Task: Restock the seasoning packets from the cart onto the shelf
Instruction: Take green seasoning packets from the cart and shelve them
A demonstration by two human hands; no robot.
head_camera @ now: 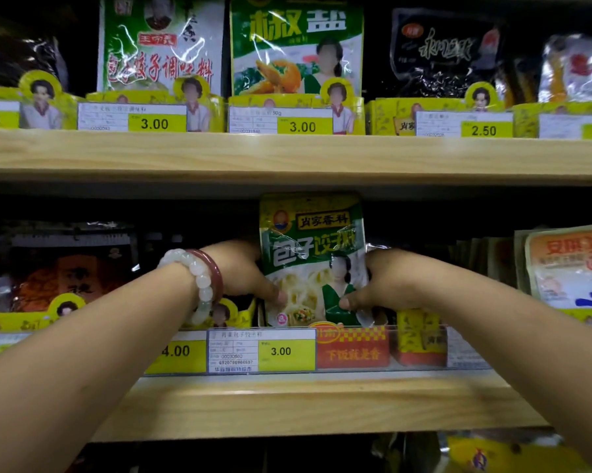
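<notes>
Right now, what I am doing: I am standing a green seasoning packet [313,257] upright in its slot on the lower shelf [321,404], using both hands.
Where the packet is: it is sitting just behind the clear front rail [420,349], above the yellow 3.00 price tag [286,351], and its top edge is reaching nearly to the underside of the upper shelf [287,155].
Left hand: my left hand [245,269] is gripping the packet's left edge, with the thumb pressing on the lower front; the fingers are going behind the packet, out of sight.
Right hand: my right hand [385,283] is gripping the right edge the same way, thumb lying across the lower front.
On my left wrist: I am wearing a pale bead bracelet [194,271] beside a dark red bangle [212,271].
How the packet is likely handling: I am judging it light and soft, a thin glossy pouch. The film is catching the light and looking creased, so it may be slippery and may be buckling if I squeeze the middle.
Where to take hold: I am favouring the two side seams, low down, where the pouch seems stiffest.
Risk: it may be flopping forward over the rail once I let go.
Neighbours: dark packets [69,264] are standing to the left, orange-and-white packets [567,268] to the right.
Cart: it is not showing in view.
</notes>
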